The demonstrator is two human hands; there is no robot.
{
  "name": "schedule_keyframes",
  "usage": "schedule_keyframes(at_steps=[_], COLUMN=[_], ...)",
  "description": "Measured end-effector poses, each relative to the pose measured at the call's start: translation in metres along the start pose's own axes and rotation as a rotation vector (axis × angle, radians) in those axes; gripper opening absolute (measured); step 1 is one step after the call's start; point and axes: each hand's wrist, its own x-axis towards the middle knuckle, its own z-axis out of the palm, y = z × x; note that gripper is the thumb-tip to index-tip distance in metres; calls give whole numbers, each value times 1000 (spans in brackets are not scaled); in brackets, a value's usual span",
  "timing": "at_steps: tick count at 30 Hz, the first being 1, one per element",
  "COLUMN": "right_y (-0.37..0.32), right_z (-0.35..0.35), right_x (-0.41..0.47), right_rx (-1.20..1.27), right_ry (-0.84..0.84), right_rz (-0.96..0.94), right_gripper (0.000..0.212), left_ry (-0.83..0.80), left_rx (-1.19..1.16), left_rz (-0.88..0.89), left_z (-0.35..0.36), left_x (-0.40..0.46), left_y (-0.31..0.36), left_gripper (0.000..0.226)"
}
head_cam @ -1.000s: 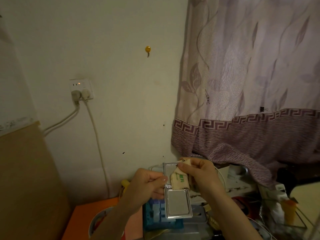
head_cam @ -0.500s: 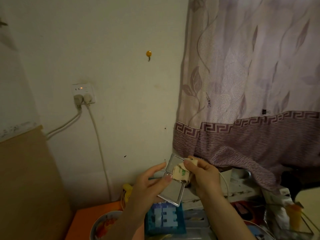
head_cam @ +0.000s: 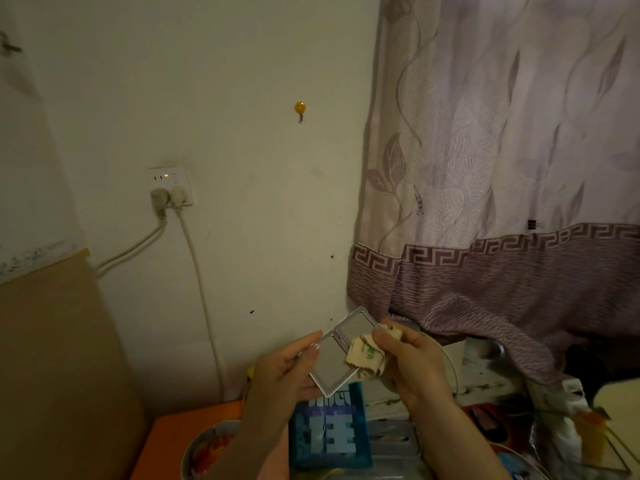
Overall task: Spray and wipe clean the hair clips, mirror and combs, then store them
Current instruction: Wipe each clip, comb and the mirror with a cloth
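Note:
A silver folding mirror (head_cam: 334,360) is open with two square panes, tilted so its hinge runs diagonally. My left hand (head_cam: 289,372) grips its lower pane by the edges, thumb on the left rim. My right hand (head_cam: 412,362) pinches a crumpled beige cloth (head_cam: 367,358) with green print and presses it on the mirror near the hinge. No combs or hair clips can be made out.
Below the hands stand a blue box with white characters (head_cam: 330,434), a bowl (head_cam: 204,452) on an orange surface (head_cam: 169,441), and cluttered items at right. A purple curtain (head_cam: 502,202) hangs right; a wall socket (head_cam: 171,185) with cables is left.
The mirror has turned from upright to a diagonal tilt in my left hand. My right hand has slid the cloth from the upper pane down toward the hinge.

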Motion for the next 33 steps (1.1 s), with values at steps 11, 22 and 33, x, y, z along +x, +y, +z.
schedule_keyframes(at_steps=[11, 22, 33], right_y=[-15, -29, -12], right_z=[-12, -12, -16], right_x=[-6, -6, -7], right_rx=[-182, -351, -89], right_ry=[-109, -277, -12], right_rz=[26, -45, -71], right_gripper=[30, 22, 33], left_ry=[-210, -377, -160], left_rx=[233, 206, 69], left_rz=[7, -68, -52], left_z=[-23, -34, -12], left_x=[16, 26, 9], left_y=[10, 21, 11], left_gripper=[26, 38, 88])
